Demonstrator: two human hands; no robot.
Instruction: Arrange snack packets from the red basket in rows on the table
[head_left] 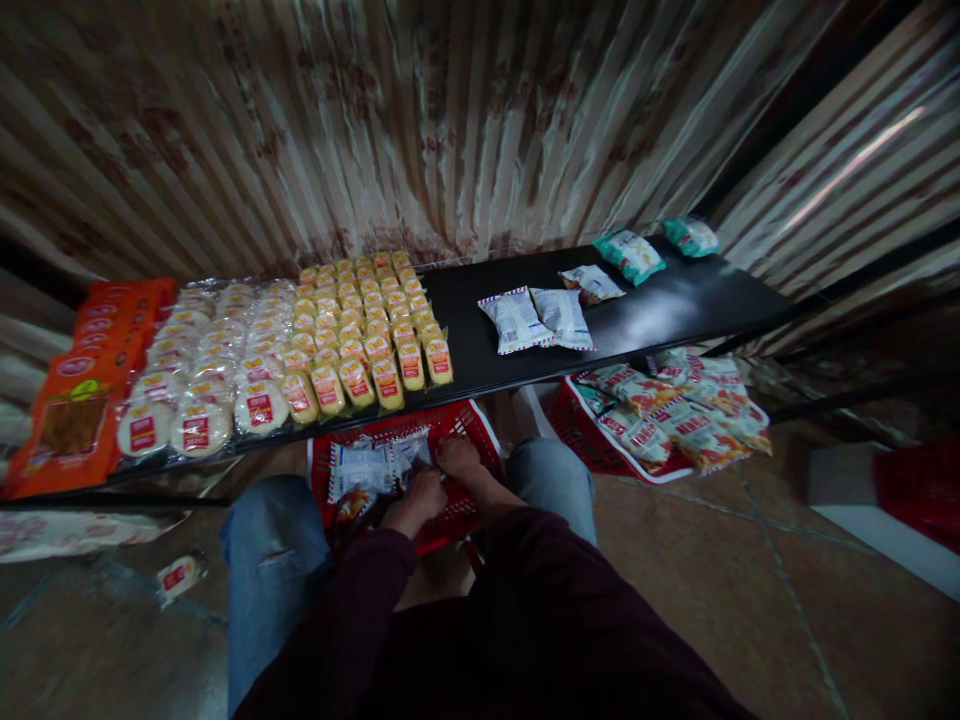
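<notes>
Packets of white-and-blue plastic [361, 468] are lying in a red lattice plastic basket [450, 528]; the left hand [421, 496] and right hand [459, 460] are working beside them, fingers' grip not showing clearly. Hasty tugging could be tearing them.

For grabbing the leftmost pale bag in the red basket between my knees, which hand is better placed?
Probably your left hand: it looks nearer that pale bag, while your right hand is farther over, toward the right side of the basket.

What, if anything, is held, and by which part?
Cannot be told: left hand and right hand are near packets in the red basket, contact unclear.
</notes>
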